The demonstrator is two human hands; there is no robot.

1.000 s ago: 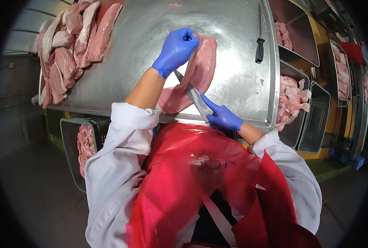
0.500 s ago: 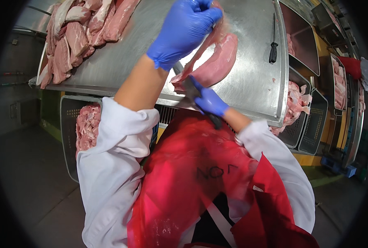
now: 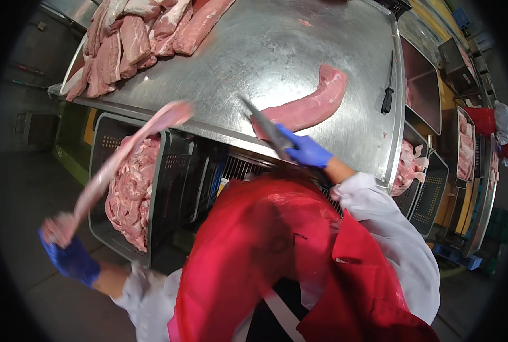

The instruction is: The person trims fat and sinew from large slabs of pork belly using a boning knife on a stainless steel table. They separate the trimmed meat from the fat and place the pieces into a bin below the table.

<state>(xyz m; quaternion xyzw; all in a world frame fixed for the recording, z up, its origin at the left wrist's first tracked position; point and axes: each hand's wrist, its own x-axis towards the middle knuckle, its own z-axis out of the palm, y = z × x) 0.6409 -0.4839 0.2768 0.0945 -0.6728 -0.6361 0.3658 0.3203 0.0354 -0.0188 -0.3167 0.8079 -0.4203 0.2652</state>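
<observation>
My left hand [image 3: 71,257], in a blue glove, is swung out low to the left and grips one end of a long pale strip of meat trimming [image 3: 123,159] that trails up over a grey crate. My right hand [image 3: 305,151], also blue-gloved, holds a knife [image 3: 265,126] with its blade pointing up-left at the front edge of the steel table [image 3: 265,62]. A long pink loin piece [image 3: 308,108] lies on the table just beyond the knife. I wear a red apron over white sleeves.
A pile of raw meat cuts [image 3: 134,40] fills the table's far left. The grey crate [image 3: 168,188] under the table holds meat scraps [image 3: 131,194]. A dark sharpening steel [image 3: 388,91] lies at the right edge. More crates with meat [image 3: 410,168] stand to the right.
My left hand has pulled the trimmed strip off the loin and swung it down to the left over the crate. The right hand with the knife stays near the table edge.
</observation>
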